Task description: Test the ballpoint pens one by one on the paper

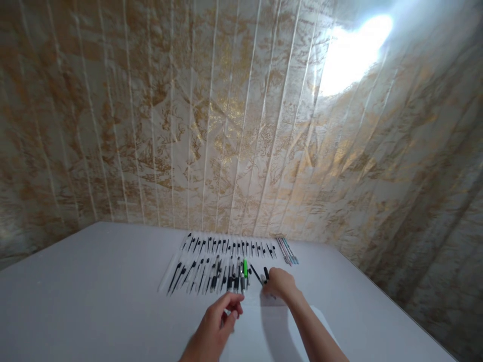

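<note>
In the head view, my right hand (279,284) is bunched at a black pen (266,273) beside the right end of the front row of pens (214,283); I cannot tell whether my fingers pinch it. My left hand (219,319) is loosely curled just below that row, thumb and forefinger parted, near the green pen (245,268). Everything lies on the white table (94,281).
</note>
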Motion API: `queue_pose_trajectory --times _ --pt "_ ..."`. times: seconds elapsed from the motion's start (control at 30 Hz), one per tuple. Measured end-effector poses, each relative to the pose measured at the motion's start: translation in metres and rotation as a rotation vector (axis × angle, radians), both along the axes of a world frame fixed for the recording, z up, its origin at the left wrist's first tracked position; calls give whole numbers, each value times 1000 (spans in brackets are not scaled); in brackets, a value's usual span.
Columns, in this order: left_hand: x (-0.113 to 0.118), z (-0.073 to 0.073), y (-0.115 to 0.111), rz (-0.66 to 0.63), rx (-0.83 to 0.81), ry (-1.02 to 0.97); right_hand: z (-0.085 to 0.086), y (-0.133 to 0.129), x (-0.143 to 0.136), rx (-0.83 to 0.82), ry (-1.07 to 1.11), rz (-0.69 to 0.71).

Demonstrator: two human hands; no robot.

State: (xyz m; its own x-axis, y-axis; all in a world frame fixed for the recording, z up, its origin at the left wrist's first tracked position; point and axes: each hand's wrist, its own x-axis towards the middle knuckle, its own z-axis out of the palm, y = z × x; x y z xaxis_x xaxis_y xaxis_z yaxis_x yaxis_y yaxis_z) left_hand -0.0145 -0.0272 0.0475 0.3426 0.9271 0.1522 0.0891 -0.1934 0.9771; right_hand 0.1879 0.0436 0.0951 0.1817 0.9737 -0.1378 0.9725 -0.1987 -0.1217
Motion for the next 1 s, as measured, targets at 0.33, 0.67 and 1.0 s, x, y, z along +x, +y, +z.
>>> queue_pose_trajectory --times 0.33,0.67,1.0 --pt "6 -8 12 15 -77 -389 6 -22 -60 -134 908 317" --pt "-5 -9 27 94 -93 -300 -24 -11 -45 -197 1730 144" --pt "-7 -1 22 89 -139 -219 -30 12 -6 25 1382 -2"
